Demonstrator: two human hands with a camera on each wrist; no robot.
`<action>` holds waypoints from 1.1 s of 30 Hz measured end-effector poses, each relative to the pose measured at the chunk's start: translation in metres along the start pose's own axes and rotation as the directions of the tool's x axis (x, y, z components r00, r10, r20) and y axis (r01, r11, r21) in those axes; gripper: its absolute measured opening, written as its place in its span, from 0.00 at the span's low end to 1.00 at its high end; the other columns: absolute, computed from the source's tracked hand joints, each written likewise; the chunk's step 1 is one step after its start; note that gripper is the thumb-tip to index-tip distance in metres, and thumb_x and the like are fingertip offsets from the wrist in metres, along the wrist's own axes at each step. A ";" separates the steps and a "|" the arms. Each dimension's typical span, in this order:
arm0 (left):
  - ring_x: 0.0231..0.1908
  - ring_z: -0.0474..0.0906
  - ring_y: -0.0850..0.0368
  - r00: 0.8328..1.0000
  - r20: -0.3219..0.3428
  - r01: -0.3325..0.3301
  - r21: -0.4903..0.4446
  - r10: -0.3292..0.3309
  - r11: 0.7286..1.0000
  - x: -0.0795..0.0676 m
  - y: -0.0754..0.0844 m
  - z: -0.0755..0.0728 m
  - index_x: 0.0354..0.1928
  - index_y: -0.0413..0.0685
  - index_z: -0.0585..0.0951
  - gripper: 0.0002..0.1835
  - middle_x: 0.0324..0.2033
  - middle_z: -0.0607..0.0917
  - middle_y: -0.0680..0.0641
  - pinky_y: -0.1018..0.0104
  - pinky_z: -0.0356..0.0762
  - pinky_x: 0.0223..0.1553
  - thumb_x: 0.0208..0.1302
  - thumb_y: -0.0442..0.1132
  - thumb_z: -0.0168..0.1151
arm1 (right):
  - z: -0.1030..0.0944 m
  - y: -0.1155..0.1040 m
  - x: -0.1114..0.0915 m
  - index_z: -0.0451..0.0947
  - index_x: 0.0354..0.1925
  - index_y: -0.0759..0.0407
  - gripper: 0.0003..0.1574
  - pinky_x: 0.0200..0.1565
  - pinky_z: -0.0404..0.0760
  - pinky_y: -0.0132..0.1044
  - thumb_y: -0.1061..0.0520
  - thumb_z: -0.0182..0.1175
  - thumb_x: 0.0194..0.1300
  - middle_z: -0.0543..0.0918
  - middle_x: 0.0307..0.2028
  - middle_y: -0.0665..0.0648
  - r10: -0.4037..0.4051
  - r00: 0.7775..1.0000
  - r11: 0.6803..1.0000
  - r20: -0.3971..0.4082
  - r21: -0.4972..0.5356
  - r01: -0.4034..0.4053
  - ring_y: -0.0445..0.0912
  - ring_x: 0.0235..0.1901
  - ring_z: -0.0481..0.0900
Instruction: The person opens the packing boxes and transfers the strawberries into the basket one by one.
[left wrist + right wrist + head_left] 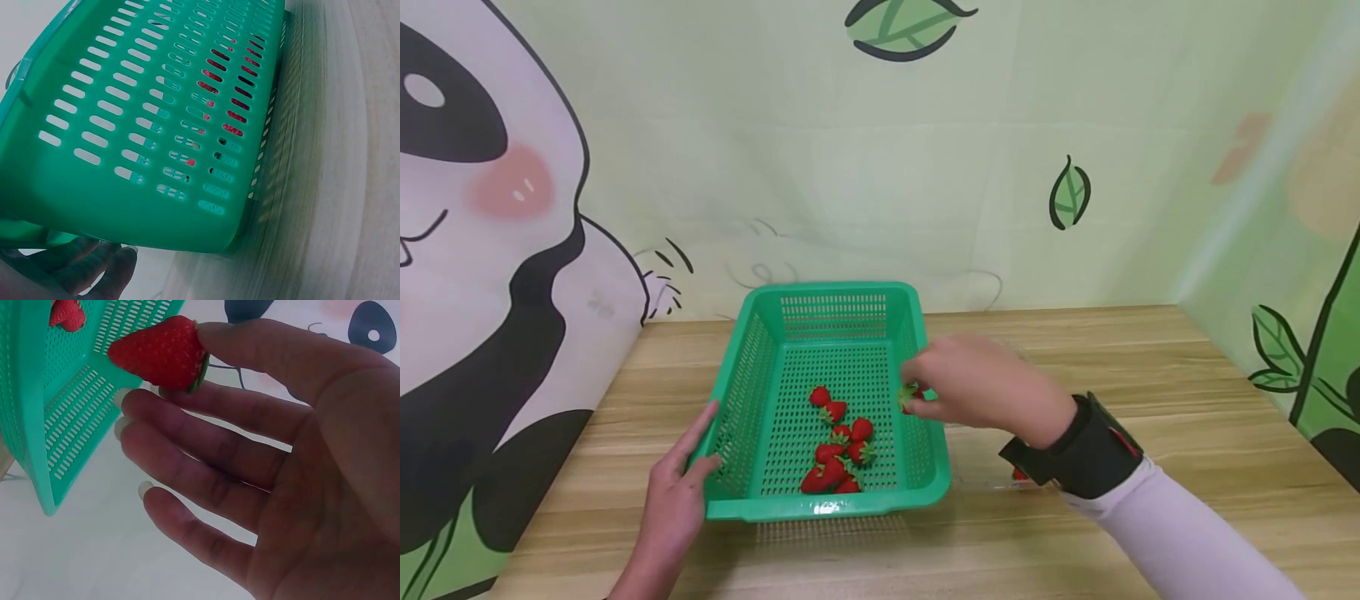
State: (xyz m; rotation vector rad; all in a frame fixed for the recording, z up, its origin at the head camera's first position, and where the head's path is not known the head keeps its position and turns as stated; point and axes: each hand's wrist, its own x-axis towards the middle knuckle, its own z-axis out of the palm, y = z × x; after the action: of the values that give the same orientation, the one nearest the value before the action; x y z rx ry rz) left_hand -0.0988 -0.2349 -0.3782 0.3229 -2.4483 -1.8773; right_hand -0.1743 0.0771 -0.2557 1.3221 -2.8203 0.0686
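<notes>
A green slotted plastic basket (827, 505) sits on the table with several red strawberries (830, 451) on its floor, mostly near the front. My left hand (677, 492) holds the basket's left side near the front corner, thumb at the rim. In the left wrist view, fingers (115, 272) show beside the basket's edge. Over the basket's right rim, my right hand (981, 387) pinches one strawberry (159, 353) between thumb and forefinger at its leafy end. The other fingers extend loosely, and the strawberry's tip points toward the basket.
Under my right wrist lies a clear plastic container (988, 483), partly hidden, with a bit of red (1019, 473) showing in it. The wooden table (1180, 417) meets a printed backdrop (760, 167) close behind the basket.
</notes>
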 end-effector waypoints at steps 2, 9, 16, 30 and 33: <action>0.69 0.45 0.56 1.000 0.000 0.001 -0.001 -0.001 1.000 0.000 0.000 0.000 0.69 0.76 0.57 0.31 0.70 0.51 0.63 0.49 0.46 0.66 0.69 0.36 0.42 | 0.000 -0.001 0.002 0.78 0.28 0.51 0.10 0.25 0.71 0.32 0.47 0.62 0.56 0.76 0.23 0.43 -0.003 1.000 1.000 0.003 -0.009 0.003 0.38 0.23 0.71; 0.69 0.45 0.57 1.000 -0.004 -0.003 0.004 0.003 1.000 0.000 0.000 0.000 0.69 0.75 0.58 0.31 0.70 0.51 0.63 0.50 0.46 0.66 0.69 0.36 0.43 | 0.003 -0.004 0.011 0.76 0.25 0.51 0.11 0.22 0.68 0.33 0.48 0.62 0.57 0.71 0.18 0.42 -0.035 0.999 0.998 0.029 -0.054 0.036 0.39 0.20 0.67; 0.69 0.44 0.57 1.000 0.002 0.000 0.001 0.000 1.000 0.001 -0.001 -0.001 0.69 0.75 0.57 0.31 0.70 0.51 0.61 0.50 0.46 0.66 0.69 0.36 0.42 | 0.008 -0.008 0.023 0.69 0.17 0.50 0.15 0.20 0.57 0.33 0.51 0.60 0.57 0.60 0.13 0.43 -0.041 0.997 0.997 0.064 -0.062 0.045 0.39 0.16 0.58; 0.69 0.45 0.58 1.000 0.001 -0.010 -0.010 0.010 1.000 0.000 0.000 0.000 0.69 0.75 0.58 0.31 0.70 0.51 0.63 0.51 0.46 0.66 0.69 0.35 0.42 | 0.022 -0.022 0.051 0.70 0.19 0.50 0.12 0.24 0.66 0.32 0.53 0.60 0.57 0.66 0.18 0.46 -0.063 0.984 0.981 0.167 -0.170 0.092 0.40 0.22 0.63; 0.69 0.45 0.58 1.000 0.005 -0.007 -0.014 0.007 1.000 0.000 0.000 0.000 0.69 0.75 0.58 0.31 0.70 0.50 0.63 0.51 0.46 0.66 0.69 0.36 0.42 | 0.027 -0.026 0.059 0.70 0.22 0.51 0.11 0.23 0.66 0.31 0.54 0.60 0.57 0.66 0.19 0.46 -0.060 0.978 0.979 0.200 -0.178 0.097 0.40 0.22 0.62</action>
State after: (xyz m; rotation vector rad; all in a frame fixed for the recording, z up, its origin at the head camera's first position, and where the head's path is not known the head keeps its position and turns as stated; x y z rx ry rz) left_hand -0.0990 -0.2348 -0.3785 0.3088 -2.4356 -1.8938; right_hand -0.1924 0.0137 -0.2790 1.4675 -2.8350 -0.3374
